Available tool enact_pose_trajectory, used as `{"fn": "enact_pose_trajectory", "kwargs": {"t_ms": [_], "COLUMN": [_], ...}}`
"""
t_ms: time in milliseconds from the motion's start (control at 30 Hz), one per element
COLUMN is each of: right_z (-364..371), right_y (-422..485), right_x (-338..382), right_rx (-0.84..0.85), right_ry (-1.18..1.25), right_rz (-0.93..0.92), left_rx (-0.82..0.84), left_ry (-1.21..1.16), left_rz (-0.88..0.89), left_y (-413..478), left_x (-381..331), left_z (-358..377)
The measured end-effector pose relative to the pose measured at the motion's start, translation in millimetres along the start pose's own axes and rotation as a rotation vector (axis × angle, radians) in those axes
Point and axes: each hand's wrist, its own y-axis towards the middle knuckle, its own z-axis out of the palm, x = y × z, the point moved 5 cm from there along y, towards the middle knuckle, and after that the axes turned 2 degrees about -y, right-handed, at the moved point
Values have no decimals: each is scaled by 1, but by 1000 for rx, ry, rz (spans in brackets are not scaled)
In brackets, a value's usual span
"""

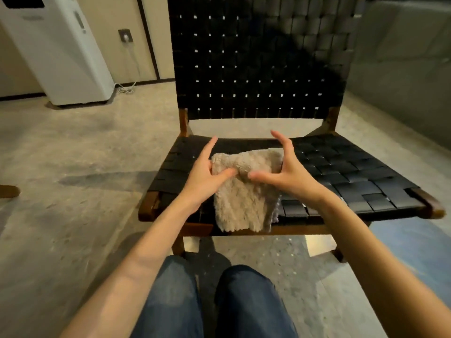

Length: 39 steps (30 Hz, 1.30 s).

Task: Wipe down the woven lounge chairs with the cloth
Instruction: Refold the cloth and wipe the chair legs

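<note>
**deckchair_dan:** ok so where's the cloth at?

**mopsy77:** The fluffy beige cloth [241, 196] is held between both hands over the front-left part of the seat of the black woven lounge chair [258, 69]. Its lower end droops past the wooden front rail. Can't tell if it's actually touching the weave, tbh.

**deckchair_dan:** and the grip?

**mopsy77:** The left hand [203, 173] pinches the upper left edge, thumb on the front, index finger sticking out straight. The right hand [291, 172] pinches the upper right corner, thumb on the front too, index finger arched up free.

**deckchair_dan:** anything else around?

**mopsy77:** Knees in blue jeans [170, 301] just in front of the chair, on a concrete floor [73, 154]. A tall white appliance [56, 50] stands back left by the wall. Next to it there's a wall socket [125, 36] with a cord [125, 89] hanging down. A grey sofa [402, 57] sits on the right.
</note>
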Motion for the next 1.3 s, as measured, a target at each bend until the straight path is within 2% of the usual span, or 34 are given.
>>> {"fn": "enact_pose_trajectory", "kwargs": {"t_ms": [67,100,167,267,333,467,567,700,833,900,933,1000,1067,1133,1167,1300], "right_z": [-8,-12,-23,-47,-64,-95,-117,-141,-167,-179,-184,-190,-190,-195,-200,-211], "right_y": [-10,-13,-21,-41,-62,-120,-161,-190,-198,-193,-185,-163,-147,-143,-145,-143], "right_x": [-9,-13,-24,-37,-45,-54,-60,-69,-80,-84,-90,-116,-143,-153,-154,-163], "right_rx": [36,-8,-165,-435,-562,-943,-1244,-1415,-1528,-1538,-1474,-1221,-1018,-1088,-1146,-1096], "right_ry": [-237,-349,-512,-686,-670,-430,-464,-605,-778,-835,-852,-846,-656,-372,-323,-392], "right_rz": [-26,-35,-30,29,90,175,267,399,540,551,560,642,681,505,421,320], "left_rx": [68,107,158,172,199,418,602,777,809,830,839,851,846,833,829,841], "left_ry": [4,5,39,213,319,475,584,759,860,871,876,893,914,922,920,918], "left_rz": [87,122,189,246,246,328,419,478,555,563,559,552,562,584,594,642], "left_y": [10,15,23,35,40,37,30,27,27,28,28,29,30,30,31,34], "left_x": [-4,-5,-6,-2,4,11,11,10,10,12,14,19,24,28,29,32], "left_z": [10,17,31,57,77,134,182,235,264,272,275,279,280,280,280,280]}}
